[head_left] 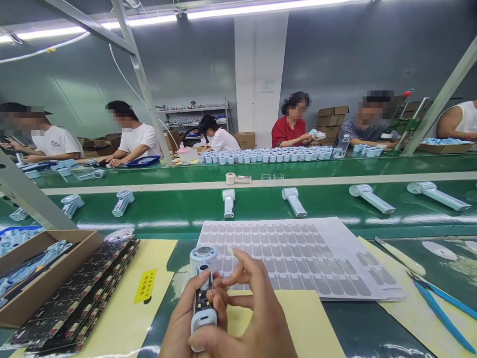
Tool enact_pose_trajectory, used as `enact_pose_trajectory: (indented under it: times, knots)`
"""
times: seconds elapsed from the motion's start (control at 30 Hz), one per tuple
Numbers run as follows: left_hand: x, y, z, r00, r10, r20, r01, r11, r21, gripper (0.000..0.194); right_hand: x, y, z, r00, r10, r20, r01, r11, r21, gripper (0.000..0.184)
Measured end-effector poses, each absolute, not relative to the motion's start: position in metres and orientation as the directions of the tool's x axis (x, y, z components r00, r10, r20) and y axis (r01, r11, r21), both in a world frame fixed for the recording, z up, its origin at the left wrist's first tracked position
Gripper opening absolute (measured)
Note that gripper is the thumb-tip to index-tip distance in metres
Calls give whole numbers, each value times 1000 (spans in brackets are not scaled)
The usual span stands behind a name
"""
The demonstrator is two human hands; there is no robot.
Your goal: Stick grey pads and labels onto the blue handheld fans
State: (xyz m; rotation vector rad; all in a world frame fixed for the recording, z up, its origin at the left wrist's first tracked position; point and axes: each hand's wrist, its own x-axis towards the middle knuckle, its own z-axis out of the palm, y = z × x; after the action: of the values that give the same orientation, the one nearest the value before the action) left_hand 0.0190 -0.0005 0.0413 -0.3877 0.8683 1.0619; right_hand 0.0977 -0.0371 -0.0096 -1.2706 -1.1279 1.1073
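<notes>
A pale blue handheld fan [204,318] stands nearly upright in front of me. Its handle lies uncovered, showing a black circuit board [202,300] with small parts on it. My left hand [182,313] is closed around the handle, thumb near the button below the round head. From the right, my right hand [257,313] meets the same fan: its thumb presses at the handle's base and its fingers are bent beside the board. Some fingertips overlap, so their exact contact is hidden. Behind the hands lies a sheet of grey stickers [268,253].
Left are stacked circuit boards [82,298] and a cardboard box [48,293] of blue parts. Blue-handled pliers [443,308] and a pale-handled knife [402,256] lie right. Several fans rest on the green conveyor belt [261,201]. Co-workers [292,124] sit across the line.
</notes>
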Motion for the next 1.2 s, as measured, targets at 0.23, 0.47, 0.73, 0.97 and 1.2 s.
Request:
enact_pose_trajectory:
  times: [0.23,0.47,0.73,0.97,1.2]
  knots:
    - [-14,6,6,46,691,-721,-799,458,388,9,117,-26,-25,-9,995,-102,-66,-102,-993,57]
    - [-28,5,-2,-121,830,-544,-489,427,761,32,119,-22,-57,-158,986,-48,351,11,-936,5]
    - [-34,0,-33,108,875,-471,-417,470,778,70,107,-23,-76,-218,973,70,748,213,-629,14]
    - [-34,1,-27,82,857,-509,-432,491,757,67,120,-25,-54,-165,983,-80,187,-48,-981,5]
    - [-30,2,-23,48,885,-463,-379,445,812,69,100,-22,-90,-110,963,248,676,255,-691,9]
